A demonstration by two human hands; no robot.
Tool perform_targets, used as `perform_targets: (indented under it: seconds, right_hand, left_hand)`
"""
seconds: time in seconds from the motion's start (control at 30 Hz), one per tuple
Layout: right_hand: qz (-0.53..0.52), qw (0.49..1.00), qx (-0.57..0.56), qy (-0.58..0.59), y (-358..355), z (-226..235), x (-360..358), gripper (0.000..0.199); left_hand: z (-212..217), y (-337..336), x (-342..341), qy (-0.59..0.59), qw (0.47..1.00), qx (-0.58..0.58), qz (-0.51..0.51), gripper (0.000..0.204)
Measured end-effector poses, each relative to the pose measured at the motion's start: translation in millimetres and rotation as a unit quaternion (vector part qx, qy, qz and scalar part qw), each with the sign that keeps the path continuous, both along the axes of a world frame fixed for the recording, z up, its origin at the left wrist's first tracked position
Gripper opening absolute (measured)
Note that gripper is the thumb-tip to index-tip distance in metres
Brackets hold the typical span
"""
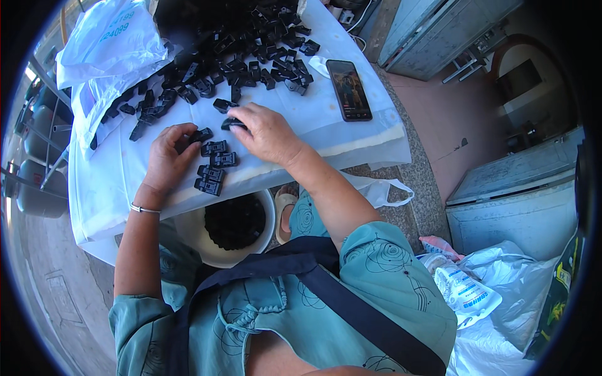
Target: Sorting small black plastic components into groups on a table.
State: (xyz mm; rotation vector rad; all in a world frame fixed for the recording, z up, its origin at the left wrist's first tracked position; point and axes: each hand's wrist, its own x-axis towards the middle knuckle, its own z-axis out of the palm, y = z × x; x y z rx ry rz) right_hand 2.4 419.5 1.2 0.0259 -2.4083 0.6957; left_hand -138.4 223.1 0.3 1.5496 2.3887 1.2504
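My left hand (pixel 168 155) rests on the white-covered table (pixel 351 135), its fingers closed on a small black plastic clip (pixel 202 134). My right hand (pixel 263 131) lies just right of it, fingertips pinching another black clip (pixel 233 123). Between the hands and the table's near edge, several finished black clips (pixel 212 169) lie in a short column. A big heap of loose black clips (pixel 238 50) covers the far part of the table.
A white basin (pixel 266 235) holding black clips sits below the table edge in front of me. A dark phone (pixel 348 89) lies on the table at the right. White plastic bags (pixel 110 44) are at far left, more bags (pixel 495 294) on the floor right.
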Motion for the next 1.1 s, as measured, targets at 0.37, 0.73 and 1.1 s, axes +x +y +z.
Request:
perform_targets:
  seconds: [0.37,0.73,1.1]
  right_hand:
    - [0.082,0.996,-0.025,0.009,-14,11,-10,0.029]
    - [0.095,0.992,0.079,-0.010,-36,-1,-23,0.032]
    - [0.004,0.992,0.118,-0.037,-28,14,-11,0.036]
  left_hand:
    - [-2,2,1,-0.063,0.998,0.011,-0.012,0.045]
    - [3,-2,0,-0.100,0.995,-0.014,-0.012,0.052]
    - [11,-37,-47,0.136,0.938,-0.101,0.303,0.041]
